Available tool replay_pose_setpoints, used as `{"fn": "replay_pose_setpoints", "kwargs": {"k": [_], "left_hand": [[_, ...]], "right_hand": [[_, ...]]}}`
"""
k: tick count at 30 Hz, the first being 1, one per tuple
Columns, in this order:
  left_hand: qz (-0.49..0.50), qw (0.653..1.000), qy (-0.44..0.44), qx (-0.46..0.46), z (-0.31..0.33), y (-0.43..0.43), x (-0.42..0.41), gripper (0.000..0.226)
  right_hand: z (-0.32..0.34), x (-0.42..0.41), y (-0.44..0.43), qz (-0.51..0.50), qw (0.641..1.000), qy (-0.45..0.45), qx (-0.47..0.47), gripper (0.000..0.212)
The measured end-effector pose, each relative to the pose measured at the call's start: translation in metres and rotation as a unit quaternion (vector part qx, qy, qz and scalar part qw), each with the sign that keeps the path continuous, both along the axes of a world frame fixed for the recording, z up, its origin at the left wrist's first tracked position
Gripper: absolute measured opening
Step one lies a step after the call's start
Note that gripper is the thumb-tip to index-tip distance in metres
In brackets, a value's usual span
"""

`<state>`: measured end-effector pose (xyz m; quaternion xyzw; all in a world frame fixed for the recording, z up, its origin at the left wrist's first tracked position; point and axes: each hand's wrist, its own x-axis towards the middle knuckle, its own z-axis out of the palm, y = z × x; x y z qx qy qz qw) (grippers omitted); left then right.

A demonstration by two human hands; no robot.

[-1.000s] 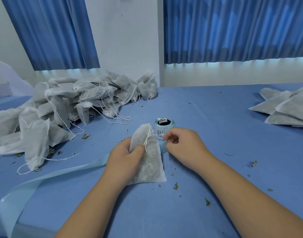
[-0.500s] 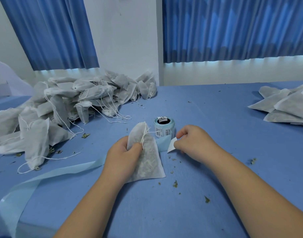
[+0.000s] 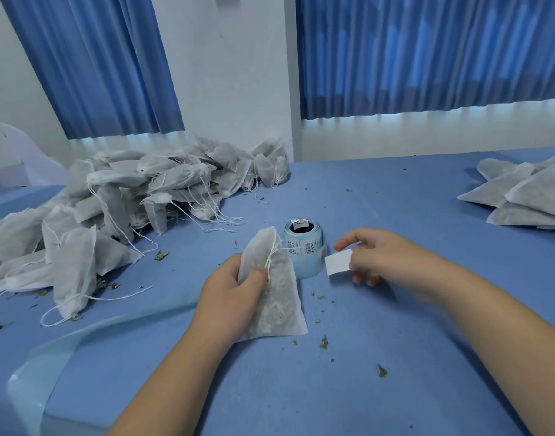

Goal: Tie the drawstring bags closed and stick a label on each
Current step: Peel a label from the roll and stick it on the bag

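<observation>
Near the middle of the blue table [image 3: 411, 357], a white drawstring bag [image 3: 277, 306] is gripped at its upper part by the left hand [image 3: 229, 291], with the thumb pressed across the front and the fingers curled behind. The bag's lower edge is rested on the cloth. Its drawstring [image 3: 271, 251] is gathered at the neck and hangs down the front.

Just right of the bag, a small white label [image 3: 339, 262] is pinched at one edge by the right hand [image 3: 392, 259], which is blurred. The forefinger is stretched out above the label. The label's visible face is blank.

Just beyond the bag, a label roll [image 3: 304, 243] is stood on end. A barcode and small print are shown on it, too small to be read. A pale blue backing strip [image 3: 81, 338] is trailed toward the near left.

Bags with loose strings [image 3: 128, 196] are heaped at the far left. Flat bags [image 3: 528, 190] are stacked at the far right, one bearing a label that cannot be read.
</observation>
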<state>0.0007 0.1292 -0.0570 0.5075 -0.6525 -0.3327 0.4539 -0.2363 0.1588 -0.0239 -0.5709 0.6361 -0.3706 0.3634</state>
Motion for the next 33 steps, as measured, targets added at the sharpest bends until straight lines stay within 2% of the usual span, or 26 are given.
{"fn": "replay_pose_setpoints", "kwargs": {"k": [2,6,10,12,14,17,19,21,23,24,27,29,33], "left_hand": [[-0.042,0.999,0.013,-0.016,0.004,0.007,-0.001,0.013],[-0.115,0.993,0.014,-0.027,0.013,0.018,-0.010,0.027],[-0.127,0.992,0.021,0.016,0.024,0.015,-0.034,0.011],[-0.129,0.990,0.031,0.047,0.030,0.009,-0.053,0.009],[-0.147,0.986,0.036,0.070,0.036,0.004,-0.072,0.012],[-0.177,0.979,0.038,0.089,0.031,0.002,-0.094,0.032],[-0.185,0.977,0.048,0.095,0.023,0.005,-0.101,0.035],[-0.194,0.975,0.049,0.099,0.017,0.006,-0.102,0.025],[-0.203,0.970,0.068,0.115,0.014,0.007,-0.101,0.012],[-0.213,0.966,0.082,0.125,0.014,0.007,-0.099,0.009],[-0.252,0.949,0.117,0.150,0.013,0.008,-0.095,0.030],[-0.266,0.942,0.128,0.157,0.013,0.008,-0.095,0.030],[-0.270,0.933,0.155,0.179,0.012,0.004,-0.094,0.020]], "right_hand": [[0.001,-0.009,0.005,0.037,0.998,-0.040,-0.003,0.029],[0.006,-0.017,0.017,0.051,0.989,-0.137,-0.036,0.025],[0.023,-0.019,0.029,0.078,0.938,-0.314,-0.122,0.028],[0.029,-0.021,0.035,0.099,0.916,-0.356,-0.158,0.025],[0.032,-0.023,0.040,0.113,0.909,-0.363,-0.173,0.024],[0.034,-0.024,0.044,0.131,0.913,-0.345,-0.175,0.018],[0.034,-0.022,0.044,0.122,0.930,-0.302,-0.169,0.013],[0.031,-0.019,0.041,0.087,0.952,-0.237,-0.175,0.009],[0.026,-0.016,0.038,0.045,0.965,-0.178,-0.188,0.019],[0.024,-0.015,0.037,0.026,0.967,-0.165,-0.193,0.021],[0.021,-0.013,0.033,-0.011,0.966,-0.161,-0.201,0.022],[0.017,-0.012,0.032,-0.030,0.965,-0.142,-0.220,0.024],[0.013,-0.014,0.034,-0.071,0.952,-0.014,-0.297,0.027]]}}
